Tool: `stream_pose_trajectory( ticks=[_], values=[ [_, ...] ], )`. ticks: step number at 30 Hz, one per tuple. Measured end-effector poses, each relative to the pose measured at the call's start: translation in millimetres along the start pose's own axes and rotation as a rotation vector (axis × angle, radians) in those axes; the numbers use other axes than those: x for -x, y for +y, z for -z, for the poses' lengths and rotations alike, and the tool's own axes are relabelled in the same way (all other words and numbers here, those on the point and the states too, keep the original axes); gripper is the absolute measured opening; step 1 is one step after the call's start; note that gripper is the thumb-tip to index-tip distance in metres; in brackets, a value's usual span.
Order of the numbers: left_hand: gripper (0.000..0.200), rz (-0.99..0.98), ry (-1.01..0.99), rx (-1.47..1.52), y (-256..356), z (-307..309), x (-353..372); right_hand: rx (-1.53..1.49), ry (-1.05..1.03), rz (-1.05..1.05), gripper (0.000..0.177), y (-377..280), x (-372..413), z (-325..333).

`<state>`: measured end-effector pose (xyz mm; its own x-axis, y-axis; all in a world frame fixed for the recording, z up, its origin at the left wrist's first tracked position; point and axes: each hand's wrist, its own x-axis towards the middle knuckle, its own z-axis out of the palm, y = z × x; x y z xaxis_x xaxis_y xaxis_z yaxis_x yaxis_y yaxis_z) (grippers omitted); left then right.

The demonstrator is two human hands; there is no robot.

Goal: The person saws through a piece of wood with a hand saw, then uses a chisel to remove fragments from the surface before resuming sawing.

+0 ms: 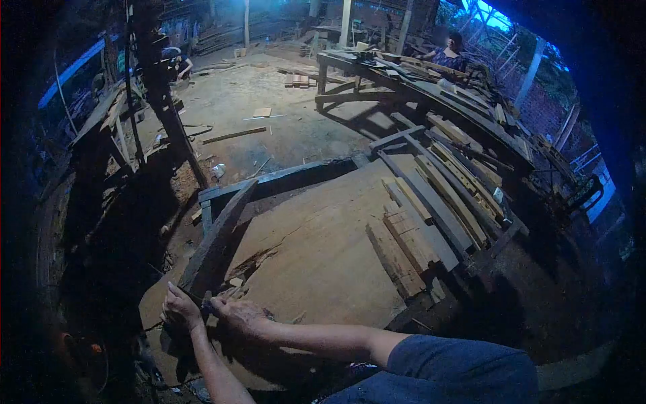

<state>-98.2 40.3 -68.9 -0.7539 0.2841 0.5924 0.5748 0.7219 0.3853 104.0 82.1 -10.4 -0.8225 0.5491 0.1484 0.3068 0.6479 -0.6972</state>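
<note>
My left hand (180, 310) is closed at the near left corner of a large wooden work table (323, 236), its thumb side turned up. Just to its right my right hand (235, 315) is closed, palm down, around a small dark object (207, 301) that pokes out toward the left hand. Too little of this object shows to name it, and what the left fingers grip is hidden. Directly beyond both hands, a dark, roughly pointed plank (219, 236) slants away along the table's left side. Small wood scraps (235, 283) lie close to the right hand.
Several cut boards (431, 202) lie on the table's right side. Behind stands a long bench (404, 81) heaped with wood strips, with a person (452, 57) beyond it. Another person (182, 64) crouches far left. A dark post (168, 114) rises at left.
</note>
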Motion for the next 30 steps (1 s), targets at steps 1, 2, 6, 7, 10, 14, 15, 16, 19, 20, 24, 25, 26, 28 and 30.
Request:
stream_pose_trajectory(
  ticks=[1, 2, 6, 7, 10, 14, 15, 16, 19, 20, 24, 25, 26, 28, 30],
  values=[
    [0.042, 0.081, 0.003, -0.03, 0.9, -2.7, 0.5, -0.001, 0.006, -0.004, 0.038, 4.7, -2.3, -6.2],
    [0.042, 0.075, 0.001, -0.029, 3.5, -0.1, 0.4, -0.08, -0.053, -0.061, 0.038, 5.3, -3.6, -8.0],
    [0.036, -0.033, 0.084, 0.006, -20.2, -26.3, 0.2, -0.264, 0.04, -0.007, 0.039, 0.3, 2.9, -2.6],
    [0.034, -0.053, 0.187, 0.039, -27.4, -39.3, 0.4, -0.263, 0.045, -0.008, 0.039, -1.2, 4.8, 4.6],
    [0.034, -0.096, 0.153, 0.083, -21.8, -29.6, -0.2, -0.096, -0.043, 0.07, 0.042, -8.1, 6.0, 22.2],
    [0.033, -0.063, -0.018, -0.224, 22.4, 29.7, -0.8, -0.06, -0.16, -0.021, 0.042, -14.3, 5.2, 29.3],
    [0.033, -0.093, 0.093, -0.093, 11.9, 12.8, -0.1, -0.119, -0.191, -0.025, 0.044, -13.5, 4.4, 29.7],
    [0.033, -0.124, 0.202, 0.042, 2.1, -2.2, 0.8, -0.111, -0.19, -0.028, 0.044, -9.3, 2.7, 23.0],
    [0.033, -0.104, 0.13, 0.104, -27.3, -30.3, 0.9, -0.03, -0.023, 0.042, 0.041, 12.7, -1.2, -16.3],
    [0.033, -0.105, 0.128, 0.11, -18.3, -23.3, 0.9, -0.064, 0.075, 0.097, 0.041, 18.1, -0.5, -24.7],
    [0.035, -0.114, 0.109, -0.041, 9.4, 11.8, -0.8, -0.082, 0.091, 0.137, 0.039, 8.2, 2.8, -7.5],
    [0.036, -0.119, 0.087, -0.123, 11.1, 18.3, 0.4, -0.081, 0.092, 0.136, 0.039, 8.0, 3.3, -6.6],
    [0.037, -0.123, 0.065, -0.206, 15.5, 25.5, 0.4, -0.068, 0.123, 0.158, 0.039, 9.2, 4.1, -8.4],
    [0.036, -0.16, 0.164, -0.096, 5.7, 6.9, 0.3, -0.055, 0.154, 0.179, 0.039, 11.8, 3.4, -12.6],
    [0.035, -0.195, 0.261, 0.016, 4.3, 3.8, -0.1, 0.01, 0.093, 0.1, 0.04, 8.6, 2.9, -8.7]
  ],
)
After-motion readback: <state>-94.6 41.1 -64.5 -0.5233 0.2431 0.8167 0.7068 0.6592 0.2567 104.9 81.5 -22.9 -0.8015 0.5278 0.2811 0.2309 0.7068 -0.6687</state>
